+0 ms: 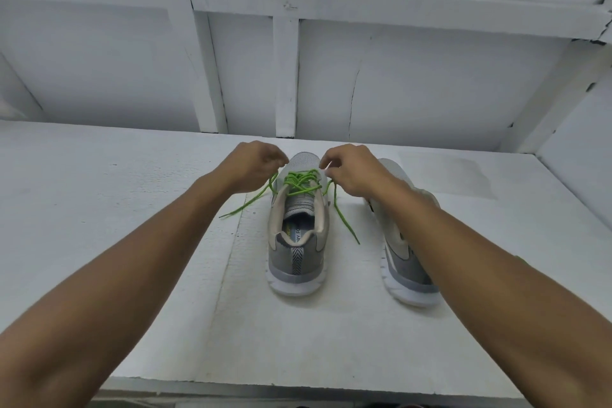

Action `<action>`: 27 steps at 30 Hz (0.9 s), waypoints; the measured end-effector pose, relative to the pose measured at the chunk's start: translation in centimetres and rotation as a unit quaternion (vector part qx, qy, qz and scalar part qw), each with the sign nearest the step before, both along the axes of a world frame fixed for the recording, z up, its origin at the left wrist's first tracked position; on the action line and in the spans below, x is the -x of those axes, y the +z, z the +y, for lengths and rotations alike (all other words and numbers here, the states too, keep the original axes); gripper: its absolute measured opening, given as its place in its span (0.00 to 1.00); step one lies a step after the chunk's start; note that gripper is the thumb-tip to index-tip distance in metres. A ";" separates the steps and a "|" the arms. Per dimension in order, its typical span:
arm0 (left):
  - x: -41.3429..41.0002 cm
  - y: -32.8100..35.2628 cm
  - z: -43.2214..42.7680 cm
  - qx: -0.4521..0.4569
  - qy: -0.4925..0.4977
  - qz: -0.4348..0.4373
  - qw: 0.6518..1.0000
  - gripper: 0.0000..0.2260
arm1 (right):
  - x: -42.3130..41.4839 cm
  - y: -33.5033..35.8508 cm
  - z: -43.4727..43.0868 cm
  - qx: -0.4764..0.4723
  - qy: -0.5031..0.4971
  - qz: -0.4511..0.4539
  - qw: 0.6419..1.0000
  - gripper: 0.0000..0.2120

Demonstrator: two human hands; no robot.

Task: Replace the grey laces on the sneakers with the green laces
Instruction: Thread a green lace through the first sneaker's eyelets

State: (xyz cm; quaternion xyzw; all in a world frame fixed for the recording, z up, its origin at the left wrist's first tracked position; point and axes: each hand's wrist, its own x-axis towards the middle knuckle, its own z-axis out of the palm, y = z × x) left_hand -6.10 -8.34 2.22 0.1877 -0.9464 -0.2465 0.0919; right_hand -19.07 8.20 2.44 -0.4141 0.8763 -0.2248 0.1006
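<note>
1. Green lace [299,180] is threaded through the middle grey sneaker [298,242], set heel-near on the white table [132,209] for access.
2. One strand each is pinched by curled fingers of left hand [255,164] and right hand [351,172], apparently for tightening.
3. Second sneaker [407,262] is parked just beside, laces hidden.

All white. Rough, grainy painted surface [99,209] w/ a seam [228,262] running front to back near the middle. Smoother, slightly greyer rectangular patch [443,175] at back right. Its front edge [298,386] shows at btm of view, darker below. Back wall [430,93]: flat white panels framed by white battens, w/ a vert. batten [286,76] at centre and a horiz. rail [397,0] across the top. Thin crack [352,93] down the panel right of centre. Chipped paint [596,38] at the rail's right end. Side wall [583,129] angles in at right. Light soft and even, shadows faint.
</note>
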 end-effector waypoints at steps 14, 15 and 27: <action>-1.3 -2.2 -3.2 0.048 0.017 -0.267 0.962 0.10 | 0.4 -1.6 -1.5 -0.173 -0.051 0.020 0.983 0.11; -0.9 -2.1 -3.2 0.073 0.035 -0.230 0.970 0.08 | 0.5 -1.4 -1.6 -0.166 -0.054 0.035 0.984 0.11; 2.2 -2.5 -1.0 0.029 -0.036 -0.027 0.999 0.07 | 0.8 -2.7 -2.1 0.032 -0.005 -0.042 0.999 0.05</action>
